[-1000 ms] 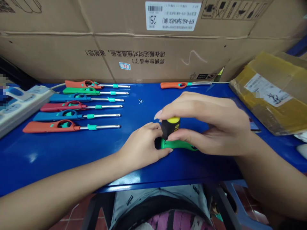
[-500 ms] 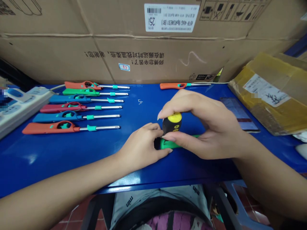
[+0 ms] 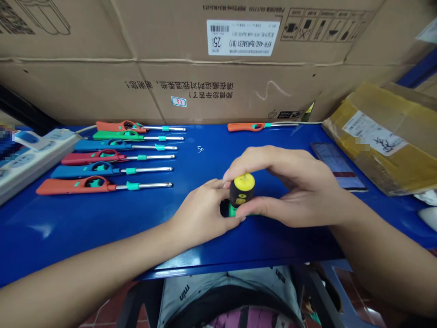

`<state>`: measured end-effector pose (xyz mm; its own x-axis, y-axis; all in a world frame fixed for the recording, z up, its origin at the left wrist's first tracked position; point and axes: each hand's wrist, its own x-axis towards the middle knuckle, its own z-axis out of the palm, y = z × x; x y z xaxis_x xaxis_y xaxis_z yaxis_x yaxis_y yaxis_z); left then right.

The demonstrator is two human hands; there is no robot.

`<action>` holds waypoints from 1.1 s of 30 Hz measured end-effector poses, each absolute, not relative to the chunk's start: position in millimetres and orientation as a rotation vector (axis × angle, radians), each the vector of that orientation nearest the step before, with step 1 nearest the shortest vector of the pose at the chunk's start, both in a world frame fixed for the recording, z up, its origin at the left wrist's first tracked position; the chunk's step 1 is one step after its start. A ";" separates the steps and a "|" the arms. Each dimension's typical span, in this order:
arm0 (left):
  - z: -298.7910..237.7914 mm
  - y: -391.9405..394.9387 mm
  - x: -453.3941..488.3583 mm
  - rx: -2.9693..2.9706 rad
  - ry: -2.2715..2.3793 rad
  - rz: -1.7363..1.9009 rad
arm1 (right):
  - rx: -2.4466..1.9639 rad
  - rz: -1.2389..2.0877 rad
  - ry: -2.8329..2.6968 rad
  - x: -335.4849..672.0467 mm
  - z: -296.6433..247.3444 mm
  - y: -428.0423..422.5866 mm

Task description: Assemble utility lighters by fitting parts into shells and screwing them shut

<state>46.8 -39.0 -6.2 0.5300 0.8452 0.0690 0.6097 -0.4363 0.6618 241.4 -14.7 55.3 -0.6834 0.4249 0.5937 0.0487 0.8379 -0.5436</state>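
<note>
My right hand grips a short screwdriver by its black handle with a yellow cap. The handle stands nearly upright, and its tip is hidden. Below it lies a green lighter, the long-nosed kind, mostly covered by my hands. Fingers and thumb of my left hand close around the lighter's end, steadying it on the blue table. To the left, several similar lighters lie in a row, the nearest an orange lighter.
Another orange lighter lies at the back by a large cardboard box. A phone and a taped carton sit at the right. At the left edge is a white power strip.
The screwdriver and right hand have shifted slightly down and left in view, and the right hand covers more of the green lighter. My left hand keeps its hold. The camera view has tilted slightly.
</note>
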 end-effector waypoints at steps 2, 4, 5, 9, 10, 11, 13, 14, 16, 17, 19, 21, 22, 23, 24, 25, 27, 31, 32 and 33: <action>-4.5 -38.9 47.2 2.183 1.166 0.527 | -0.324 0.653 -2.246 240.3 55.5 -15.1; -4.4 -38.8 47.3 2.186 1.152 0.539 | -0.319 0.651 -2.236 239.7 55.3 -14.8; -5.0 -38.8 47.2 2.189 1.144 0.545 | -0.324 0.644 -2.235 239.6 55.1 -14.4; -9.1 -39.1 46.7 2.237 1.201 0.559 | -0.387 0.584 -2.241 240.7 52.1 -11.9; -10.2 -39.2 46.6 2.256 1.228 0.561 | -0.406 0.577 -2.236 241.2 50.8 -11.1; -11.3 -39.3 46.4 2.274 1.246 0.566 | -0.419 0.582 -2.227 241.6 49.4 -10.3; -13.3 -39.5 45.9 2.307 1.245 0.578 | -0.431 0.615 -2.198 242.0 46.3 -8.7; -14.1 -39.4 45.5 2.322 1.232 0.583 | -0.433 0.632 -2.182 241.8 44.8 -8.1; -15.0 -39.2 44.4 2.339 1.209 0.583 | -0.434 0.644 -2.143 241.0 42.4 -6.8; -15.0 -39.0 43.9 2.340 1.204 0.582 | -0.429 0.640 -2.114 240.5 41.8 -6.0; -14.2 -38.8 43.0 2.326 1.187 0.572 | -0.415 0.627 -2.004 240.1 42.5 -3.5; -12.7 -39.0 42.5 2.306 1.169 0.559 | -0.412 0.585 -1.825 241.4 45.6 0.6; -11.9 -39.2 42.4 2.299 1.161 0.552 | -0.421 0.560 -1.728 242.8 47.7 3.4; -11.3 -39.6 42.4 2.298 1.155 0.545 | -0.441 0.543 -1.639 244.5 49.5 6.8; -10.9 -40.1 42.3 2.300 1.152 0.539 | -0.467 0.543 -1.566 246.3 50.8 10.6; -10.7 -40.5 42.3 2.305 1.153 0.535 | -0.504 0.575 -1.518 248.0 51.0 14.7; -10.8 -41.4 42.1 2.321 1.156 0.520 | -0.595 0.667 -1.453 250.0 47.1 23.8; -11.5 -42.4 41.3 2.360 1.161 0.504 | -0.785 0.742 -1.501 247.8 21.5 41.3; -11.6 -42.5 41.2 2.369 1.159 0.506 | -0.857 0.690 -1.556 246.8 13.3 44.9; -11.8 -42.6 41.1 2.376 1.156 0.507 | -0.952 0.612 -1.665 246.0 5.4 48.0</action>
